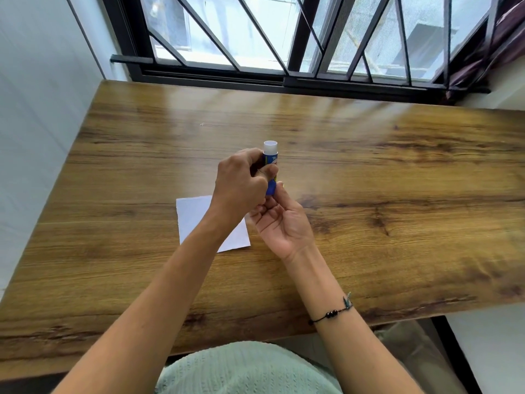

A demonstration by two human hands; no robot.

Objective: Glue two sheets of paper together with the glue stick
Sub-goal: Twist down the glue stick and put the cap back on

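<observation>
The glue stick (pixel 271 166) I hold is blue with a white open top and a small printed label in yellow and red, and the paper (pixel 196 220) under my arm is plain white. The table (pixel 397 194) is warm brown wood with darker streaks of grain and knots, and the window grille (pixel 284 38) behind it is black, set in slanting bars. On my right wrist sits a thin black cord bracelet (pixel 332 312) with dark beads and a teal charm, and my lap shows pale mint-green knitted cloth (pixel 244 371).
</observation>
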